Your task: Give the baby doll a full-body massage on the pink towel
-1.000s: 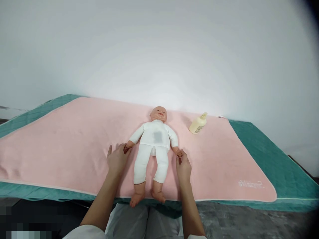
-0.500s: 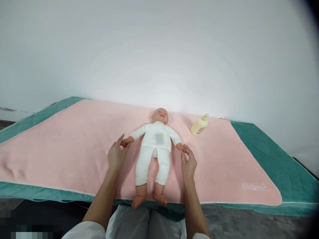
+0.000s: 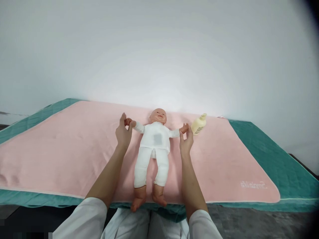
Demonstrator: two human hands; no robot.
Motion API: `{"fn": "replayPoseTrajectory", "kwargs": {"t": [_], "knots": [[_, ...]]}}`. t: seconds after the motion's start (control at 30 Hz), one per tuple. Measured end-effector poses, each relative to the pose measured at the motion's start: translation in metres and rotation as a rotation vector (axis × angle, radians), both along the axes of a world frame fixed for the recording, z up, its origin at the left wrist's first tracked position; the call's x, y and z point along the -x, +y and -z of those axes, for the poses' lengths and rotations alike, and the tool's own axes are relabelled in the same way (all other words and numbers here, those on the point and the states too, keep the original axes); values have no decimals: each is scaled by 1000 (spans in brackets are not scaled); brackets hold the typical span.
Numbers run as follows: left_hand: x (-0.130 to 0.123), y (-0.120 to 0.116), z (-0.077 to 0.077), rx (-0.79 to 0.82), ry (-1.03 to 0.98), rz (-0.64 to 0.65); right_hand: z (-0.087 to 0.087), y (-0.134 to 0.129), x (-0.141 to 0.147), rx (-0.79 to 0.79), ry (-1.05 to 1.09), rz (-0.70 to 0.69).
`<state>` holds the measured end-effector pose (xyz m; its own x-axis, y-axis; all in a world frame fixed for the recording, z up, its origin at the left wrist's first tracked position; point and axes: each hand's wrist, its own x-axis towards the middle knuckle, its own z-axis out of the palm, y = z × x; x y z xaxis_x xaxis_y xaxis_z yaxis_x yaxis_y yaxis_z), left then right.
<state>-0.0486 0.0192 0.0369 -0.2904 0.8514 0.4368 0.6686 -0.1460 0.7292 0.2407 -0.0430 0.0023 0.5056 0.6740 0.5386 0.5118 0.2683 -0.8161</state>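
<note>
A baby doll (image 3: 157, 137) with a white cloth body lies on its back on a pink mat (image 3: 89, 142), head toward the wall and feet over the near edge. My left hand (image 3: 124, 132) is closed on the doll's hand at the left, thumb and fingers around it. At the other side my right hand (image 3: 186, 139) pinches the doll's other hand. Both doll arms stretch out sideways at about shoulder height. Just beyond my right hand stands a pale yellow pump bottle (image 3: 198, 124).
Under the pink mat lies a green quilted cover (image 3: 271, 152), showing at both sides and along the front edge. A white wall (image 3: 159, 53) rises directly behind. My legs in white trousers (image 3: 132, 224) are at the near edge.
Both my hands have moved away from me, toward the wall, taking the doll's hands with them. The doll's arms have swung from slanting down to straight out sideways.
</note>
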Motion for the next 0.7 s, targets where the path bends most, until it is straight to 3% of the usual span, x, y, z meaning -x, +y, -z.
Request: {"fn": "replayPoseTrajectory", "kwargs": {"t": [0.17, 0.33, 0.7], "knots": [[-21, 29, 2, 9, -36, 47, 9, 36, -3, 50, -80, -74], [-39, 36, 11, 33, -19, 96, 18, 63, -2, 91, -134, -153], [-50, 72, 39, 142, 173, 169, 38, 105, -7, 186, -143, -223]]}}
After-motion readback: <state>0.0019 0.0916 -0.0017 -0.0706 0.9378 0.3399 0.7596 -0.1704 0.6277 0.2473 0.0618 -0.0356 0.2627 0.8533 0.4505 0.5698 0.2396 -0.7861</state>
